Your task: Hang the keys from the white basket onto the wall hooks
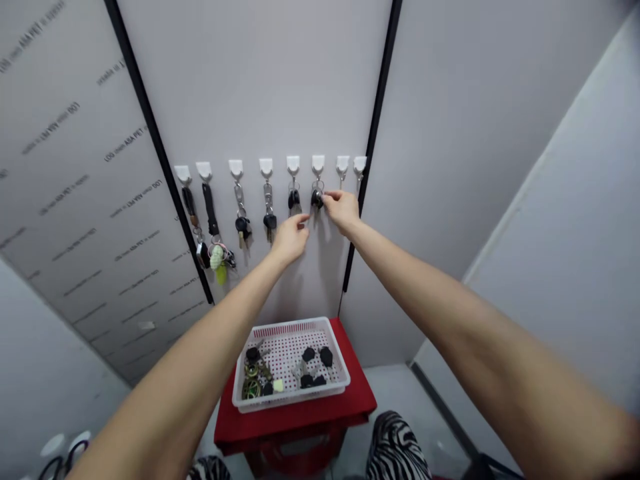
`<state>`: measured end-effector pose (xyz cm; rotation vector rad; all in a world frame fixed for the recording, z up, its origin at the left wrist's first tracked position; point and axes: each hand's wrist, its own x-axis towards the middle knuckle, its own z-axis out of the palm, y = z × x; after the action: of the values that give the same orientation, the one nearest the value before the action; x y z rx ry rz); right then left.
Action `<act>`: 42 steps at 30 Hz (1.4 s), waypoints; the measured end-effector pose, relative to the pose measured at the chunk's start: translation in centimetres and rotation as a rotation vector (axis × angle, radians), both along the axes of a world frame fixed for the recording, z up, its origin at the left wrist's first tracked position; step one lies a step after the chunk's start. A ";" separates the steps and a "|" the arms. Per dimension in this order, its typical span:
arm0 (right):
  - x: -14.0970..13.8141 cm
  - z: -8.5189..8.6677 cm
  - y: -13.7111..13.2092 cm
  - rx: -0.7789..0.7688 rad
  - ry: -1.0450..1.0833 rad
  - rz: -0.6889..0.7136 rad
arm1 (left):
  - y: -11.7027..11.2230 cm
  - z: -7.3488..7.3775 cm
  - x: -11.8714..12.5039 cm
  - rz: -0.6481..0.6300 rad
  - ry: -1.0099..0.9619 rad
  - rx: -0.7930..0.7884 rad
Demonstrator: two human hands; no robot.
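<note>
Through the head camera I have my right hand (343,210) near 12 o'clock, its fingers (333,195) drawn narrow and touching the black-headed car key (317,198) on the sixth white wall hook (319,163) from the left; I can't tell whether they grip it. My left hand (291,240) is just below the neighbouring key (294,199), fingers loosely apart, holding nothing. At 6 o'clock, a white plastic basket (290,363) of keys sits on the red worktop (295,427).
</note>
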<state>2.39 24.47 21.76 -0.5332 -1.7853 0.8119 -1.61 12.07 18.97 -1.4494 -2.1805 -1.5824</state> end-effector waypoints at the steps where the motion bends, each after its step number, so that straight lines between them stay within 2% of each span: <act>1: 0.7 -1.1 -0.2 0.045 -0.016 -0.015 | -0.6 -1.4 0.2 -0.002 -0.018 -0.008; 4: 3.3 -5.9 -1.7 0.200 -0.176 0.021 | -2.7 -6.7 1.1 0.009 -0.093 -0.081; 7: 6.2 -12.1 -4.2 0.306 -0.535 0.234 | -5.3 -12.8 2.4 0.005 -0.173 -0.249; 9: 7.8 -15.9 -5.8 0.365 -0.784 0.383 | -6.8 -16.3 3.3 0.003 -0.191 -0.364; 11: 9.0 -18.5 -7.1 0.418 -0.943 0.480 | -8.0 -18.7 4.0 -0.030 -0.172 -0.465; 13: 9.7 -19.9 -8.0 0.461 -1.028 0.590 | -8.8 -20.0 4.5 -0.076 -0.131 -0.538; 16: 10.0 -20.5 -8.8 0.504 -1.093 0.763 | -9.2 -20.4 4.8 -0.145 -0.077 -0.615; 18: 9.8 -20.6 -9.2 0.531 -1.147 0.793 | -9.2 -20.4 4.8 -0.176 -0.068 -0.657; 21: 9.2 -20.8 -9.5 0.569 -1.228 0.758 | -9.2 -20.5 4.7 -0.183 -0.084 -0.682; 24: 8.9 -21.3 -9.5 0.550 -1.192 0.732 | -9.2 -20.7 4.6 -0.183 -0.120 -0.662; 29: 8.9 -21.9 -9.3 0.335 -1.076 0.628 | -9.4 -21.0 4.3 -0.143 -0.181 -0.591; 33: 8.9 -21.7 -9.4 0.249 -1.013 0.524 | -9.4 -20.6 4.5 -0.146 -0.205 -0.633; 38: 9.0 -21.4 -9.8 0.346 -1.121 0.601 | -9.0 -20.1 5.2 -0.123 -0.070 -0.677; 42: 8.7 -21.7 -10.2 0.447 -1.184 0.515 | -8.8 -20.0 5.4 -0.111 0.003 -0.728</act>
<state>11.12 14.26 0.08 -0.2328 -3.1825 0.3618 3.76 3.24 -1.04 -1.7345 -2.8793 -0.8062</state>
